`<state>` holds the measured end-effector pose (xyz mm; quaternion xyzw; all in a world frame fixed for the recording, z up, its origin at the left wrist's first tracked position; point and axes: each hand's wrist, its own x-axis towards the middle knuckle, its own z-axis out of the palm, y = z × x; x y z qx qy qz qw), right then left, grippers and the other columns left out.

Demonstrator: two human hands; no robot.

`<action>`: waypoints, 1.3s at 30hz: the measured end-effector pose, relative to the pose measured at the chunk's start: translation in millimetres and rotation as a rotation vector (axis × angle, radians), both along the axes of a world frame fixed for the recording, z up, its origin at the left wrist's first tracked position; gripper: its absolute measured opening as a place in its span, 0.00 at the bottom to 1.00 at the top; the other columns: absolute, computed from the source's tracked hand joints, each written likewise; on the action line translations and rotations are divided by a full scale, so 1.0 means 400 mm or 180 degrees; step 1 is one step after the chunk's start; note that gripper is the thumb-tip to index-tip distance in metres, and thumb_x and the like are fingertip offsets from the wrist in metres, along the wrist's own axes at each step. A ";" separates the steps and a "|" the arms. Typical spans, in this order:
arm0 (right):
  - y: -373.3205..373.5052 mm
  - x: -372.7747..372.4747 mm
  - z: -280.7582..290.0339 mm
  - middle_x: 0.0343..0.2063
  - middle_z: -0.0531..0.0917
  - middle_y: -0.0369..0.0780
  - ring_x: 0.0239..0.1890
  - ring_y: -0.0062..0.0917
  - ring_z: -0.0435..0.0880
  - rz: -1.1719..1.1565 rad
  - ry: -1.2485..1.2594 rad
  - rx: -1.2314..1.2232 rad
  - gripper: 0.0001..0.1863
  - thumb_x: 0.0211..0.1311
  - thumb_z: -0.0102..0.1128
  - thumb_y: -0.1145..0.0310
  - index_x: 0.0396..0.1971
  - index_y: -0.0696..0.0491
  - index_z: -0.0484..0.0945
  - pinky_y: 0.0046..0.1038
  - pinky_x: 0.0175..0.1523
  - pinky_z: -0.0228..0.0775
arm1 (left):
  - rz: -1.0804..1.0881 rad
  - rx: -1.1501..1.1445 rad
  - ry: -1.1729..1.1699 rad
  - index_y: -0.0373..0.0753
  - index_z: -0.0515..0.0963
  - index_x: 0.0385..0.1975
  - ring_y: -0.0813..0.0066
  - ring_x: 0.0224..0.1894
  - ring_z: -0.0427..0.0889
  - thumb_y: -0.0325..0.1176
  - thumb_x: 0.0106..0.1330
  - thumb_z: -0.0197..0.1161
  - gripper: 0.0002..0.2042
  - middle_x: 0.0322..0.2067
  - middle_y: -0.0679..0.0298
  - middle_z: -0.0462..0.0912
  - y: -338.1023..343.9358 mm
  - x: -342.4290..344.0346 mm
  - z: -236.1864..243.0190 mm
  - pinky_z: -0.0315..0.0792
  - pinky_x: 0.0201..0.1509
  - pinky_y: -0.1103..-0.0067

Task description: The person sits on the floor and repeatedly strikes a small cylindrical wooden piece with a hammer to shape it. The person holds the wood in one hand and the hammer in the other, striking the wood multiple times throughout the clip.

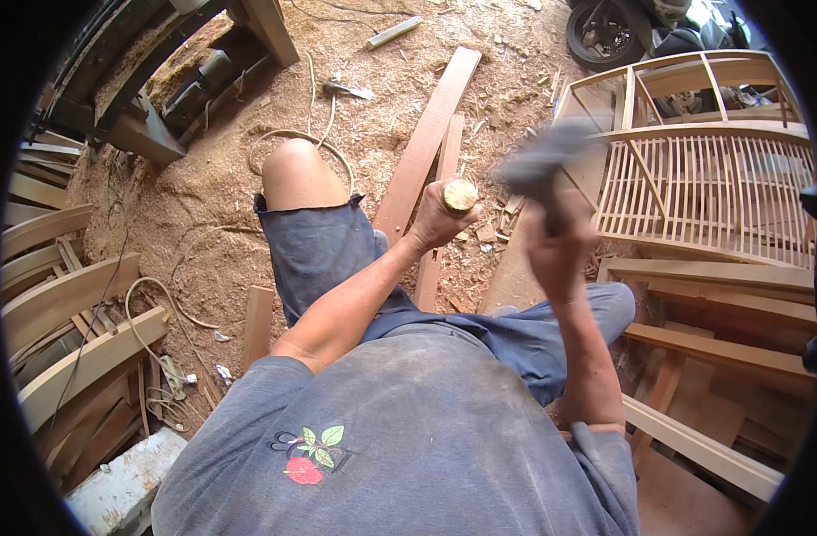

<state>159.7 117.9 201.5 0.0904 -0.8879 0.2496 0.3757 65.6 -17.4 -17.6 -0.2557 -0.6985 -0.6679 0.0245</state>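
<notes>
While no package or sign shows anywhere on this sawdust floor, the one printed mark is the small red-and-green flower emblem (312,451) on the chest of my grey shirt, low in the view.

My left hand (438,217) is wrapped tight around a round, pale yellow wooden chisel handle (459,195); its flat sawn end faces up at me, with rings of grain showing, and the rest of the tool is hidden under my fist. It stands just above a long reddish-brown plank (424,143) that runs away from me across the shavings, beside my bare left knee (294,165).

My right hand (557,253) is clenched on the dark handle of a grey-headed hammer (543,161), raised above and to the right of the chisel handle and well apart from it. The hammer head is blurred, so I cannot tell its exact shape.

To my right sits a pale slatted wooden frame (708,188) with thin upright ribs. Curved light wooden pieces (64,299) are stacked at my left, and a pale looped cord (158,317) lies in the sawdust near them.
</notes>
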 end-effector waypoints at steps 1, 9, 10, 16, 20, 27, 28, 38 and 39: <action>-0.012 0.013 -0.065 0.23 0.83 0.48 0.28 0.46 0.87 -0.0561 -0.2414 0.0566 0.08 0.59 0.66 0.75 0.38 0.56 0.78 0.43 0.34 0.78 | -0.0191 0.0330 -0.0212 0.34 0.81 0.45 0.70 0.41 0.85 0.29 0.56 0.76 0.18 0.40 0.57 0.86 -0.002 0.008 -0.004 0.82 0.43 0.72; 0.016 0.064 -0.148 0.24 0.83 0.51 0.30 0.51 0.87 0.0257 -0.1341 -0.1032 0.10 0.59 0.66 0.74 0.37 0.56 0.73 0.47 0.35 0.76 | -0.0409 -0.0248 -0.0357 0.35 0.80 0.50 0.76 0.49 0.83 0.27 0.62 0.76 0.18 0.46 0.62 0.85 -0.020 -0.013 -0.080 0.81 0.52 0.73; 0.009 0.062 -0.153 0.24 0.83 0.50 0.31 0.51 0.87 -0.0027 -0.1505 -0.0783 0.10 0.59 0.66 0.74 0.37 0.56 0.74 0.48 0.35 0.76 | -0.0315 -0.0101 -0.0178 0.35 0.81 0.47 0.78 0.45 0.84 0.28 0.60 0.77 0.17 0.41 0.63 0.86 -0.011 -0.025 -0.083 0.81 0.48 0.74; 0.053 0.052 -0.277 0.19 0.79 0.47 0.24 0.43 0.85 -0.0048 -0.2371 -0.0649 0.10 0.57 0.67 0.73 0.34 0.57 0.75 0.46 0.33 0.76 | 0.0090 0.0036 -0.0297 0.35 0.78 0.37 0.74 0.32 0.82 0.31 0.56 0.79 0.15 0.30 0.60 0.82 -0.045 0.098 0.001 0.78 0.37 0.74; 0.108 0.103 -0.333 0.16 0.73 0.35 0.15 0.23 0.76 -0.0037 -0.2658 -0.2186 0.10 0.59 0.68 0.74 0.29 0.56 0.72 0.29 0.22 0.69 | -0.0233 -0.0148 0.0082 0.38 0.79 0.32 0.76 0.34 0.84 0.29 0.58 0.79 0.11 0.30 0.62 0.84 -0.072 0.141 0.069 0.78 0.35 0.78; 0.151 0.140 -0.419 0.16 0.75 0.32 0.12 0.16 0.72 -0.0621 -0.3055 -0.3787 0.08 0.61 0.67 0.75 0.31 0.55 0.73 0.23 0.16 0.65 | 0.0578 -0.0487 -0.0065 0.39 0.85 0.26 0.80 0.24 0.86 0.39 0.64 0.76 0.12 0.22 0.65 0.87 0.047 -0.056 0.112 0.82 0.26 0.79; 0.154 0.147 -0.439 0.16 0.75 0.32 0.12 0.16 0.72 -0.0763 -0.3024 -0.3951 0.08 0.61 0.66 0.76 0.31 0.55 0.73 0.24 0.16 0.65 | 0.0513 -0.0455 -0.0456 0.36 0.83 0.25 0.72 0.26 0.87 0.37 0.60 0.77 0.12 0.24 0.60 0.87 0.036 -0.033 0.124 0.80 0.32 0.74; 0.189 0.173 -0.531 0.19 0.75 0.32 0.15 0.17 0.74 -0.1116 -0.3141 -0.4759 0.08 0.63 0.66 0.74 0.32 0.52 0.74 0.25 0.19 0.68 | 0.0319 -0.0244 -0.1494 0.39 0.86 0.30 0.81 0.21 0.82 0.38 0.60 0.78 0.11 0.24 0.65 0.87 0.136 -0.299 -0.085 0.78 0.22 0.79; 0.191 0.167 -0.530 0.19 0.75 0.32 0.15 0.17 0.74 -0.1130 -0.3095 -0.4701 0.08 0.63 0.66 0.74 0.33 0.52 0.74 0.25 0.19 0.68 | 0.0398 -0.0223 -0.1329 0.38 0.85 0.30 0.81 0.20 0.81 0.38 0.60 0.79 0.11 0.24 0.66 0.87 0.136 -0.309 -0.130 0.77 0.21 0.78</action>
